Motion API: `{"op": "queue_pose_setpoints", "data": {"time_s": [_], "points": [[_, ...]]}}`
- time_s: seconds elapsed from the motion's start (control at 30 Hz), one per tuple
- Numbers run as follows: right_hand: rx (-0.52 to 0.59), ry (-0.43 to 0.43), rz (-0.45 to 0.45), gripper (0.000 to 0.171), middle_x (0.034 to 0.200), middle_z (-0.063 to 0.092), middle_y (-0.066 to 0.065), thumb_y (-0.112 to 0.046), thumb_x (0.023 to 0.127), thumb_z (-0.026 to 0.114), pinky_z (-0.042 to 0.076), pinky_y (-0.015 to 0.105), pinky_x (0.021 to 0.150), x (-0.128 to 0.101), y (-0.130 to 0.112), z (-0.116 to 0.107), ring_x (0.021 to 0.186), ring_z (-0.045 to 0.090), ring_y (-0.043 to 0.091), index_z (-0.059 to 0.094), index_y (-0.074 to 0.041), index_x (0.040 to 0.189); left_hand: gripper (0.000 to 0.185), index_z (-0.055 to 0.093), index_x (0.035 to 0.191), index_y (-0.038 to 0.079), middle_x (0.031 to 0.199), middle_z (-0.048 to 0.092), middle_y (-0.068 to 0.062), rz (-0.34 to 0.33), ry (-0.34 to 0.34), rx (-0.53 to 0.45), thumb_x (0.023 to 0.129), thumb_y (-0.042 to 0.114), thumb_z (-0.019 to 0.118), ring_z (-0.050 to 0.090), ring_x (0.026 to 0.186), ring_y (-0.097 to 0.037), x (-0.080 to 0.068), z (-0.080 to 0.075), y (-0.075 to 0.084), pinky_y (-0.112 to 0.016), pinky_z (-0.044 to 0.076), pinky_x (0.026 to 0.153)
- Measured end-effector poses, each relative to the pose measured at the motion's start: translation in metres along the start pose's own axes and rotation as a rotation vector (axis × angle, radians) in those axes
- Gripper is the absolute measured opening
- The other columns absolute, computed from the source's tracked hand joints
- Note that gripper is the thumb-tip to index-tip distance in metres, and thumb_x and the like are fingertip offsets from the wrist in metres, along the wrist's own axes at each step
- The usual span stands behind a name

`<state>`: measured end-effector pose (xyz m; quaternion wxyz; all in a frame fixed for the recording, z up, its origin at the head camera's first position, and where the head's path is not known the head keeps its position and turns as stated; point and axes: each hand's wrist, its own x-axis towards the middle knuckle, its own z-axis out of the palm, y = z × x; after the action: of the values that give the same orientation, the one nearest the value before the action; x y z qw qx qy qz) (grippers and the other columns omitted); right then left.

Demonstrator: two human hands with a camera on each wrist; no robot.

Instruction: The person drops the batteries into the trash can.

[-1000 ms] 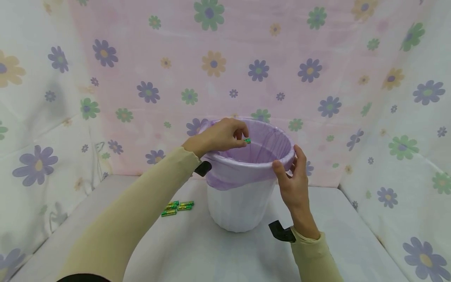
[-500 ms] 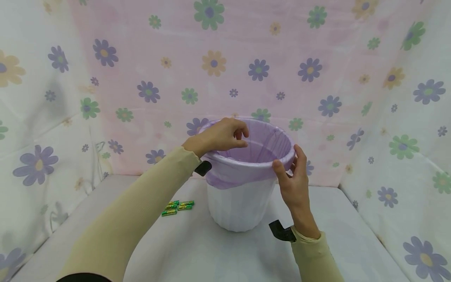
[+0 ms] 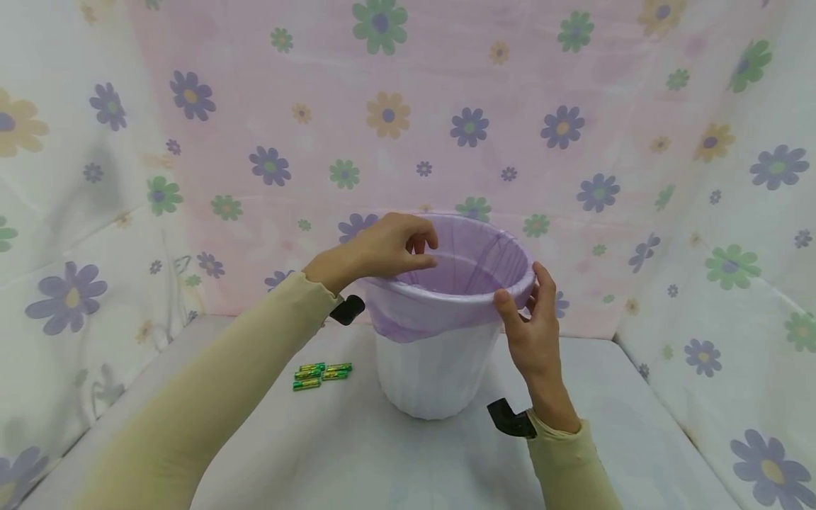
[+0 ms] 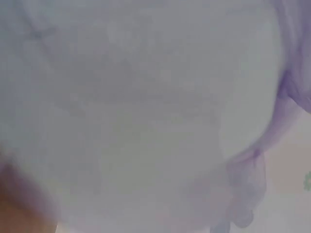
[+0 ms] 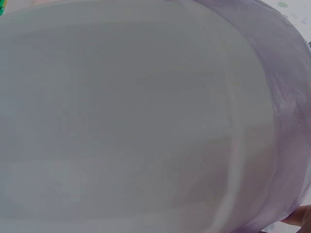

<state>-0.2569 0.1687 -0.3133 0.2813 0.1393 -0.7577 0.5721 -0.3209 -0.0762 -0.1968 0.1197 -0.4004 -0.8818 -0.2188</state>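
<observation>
Matt white plastic bin (image 3: 436,372), thin glossy purple plastic liner (image 3: 440,301), shiny green batteries (image 3: 319,375), printed cloth backdrop (image 3: 408,106)

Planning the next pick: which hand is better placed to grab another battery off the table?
Left, probably. The left hand holds nothing and is on the side where the batteries lie. The right hand grips the bin rim on the far side.

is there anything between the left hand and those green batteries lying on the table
Nothing visible does. The left hand hangs over the near-left rim of the lined bin, holding nothing, and the green batteries lie on the table below and left of it, beside the bin's base. The right hand holds the bin's right rim, away from that path.
</observation>
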Motion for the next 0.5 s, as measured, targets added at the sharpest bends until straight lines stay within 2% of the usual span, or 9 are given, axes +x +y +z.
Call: {"op": "queue_pose_setpoints", "data": {"time_s": [0.37, 0.5], "points": [[-0.006, -0.005, 0.005, 0.074, 0.141, 0.039, 0.013, -0.037, 0.092, 0.061, 0.039, 0.053, 0.099, 0.0, 0.001, 0.0, 0.122, 0.045, 0.028, 0.018, -0.026, 0.151, 0.012, 0.064, 0.095, 0.009, 0.078, 0.057, 0.001, 0.075, 0.1, -0.036, 0.088, 0.018, 0.069, 0.051, 0.072, -0.015, -0.041, -0.016, -0.002, -0.03, 0.044, 0.068], [-0.008, 0.001, -0.001, 0.073, 0.141, 0.039, 0.012, -0.037, 0.092, 0.061, 0.04, 0.053, 0.098, 0.0, 0.001, 0.0, 0.122, 0.045, 0.028, 0.019, -0.026, 0.15, 0.01, 0.065, 0.094, 0.011, 0.077, 0.057, 0.002, 0.076, 0.137, -0.048, 0.088, 0.018, 0.069, 0.051, 0.071, -0.013, -0.056, -0.02, 0.0, -0.03, 0.046, 0.068]]}}
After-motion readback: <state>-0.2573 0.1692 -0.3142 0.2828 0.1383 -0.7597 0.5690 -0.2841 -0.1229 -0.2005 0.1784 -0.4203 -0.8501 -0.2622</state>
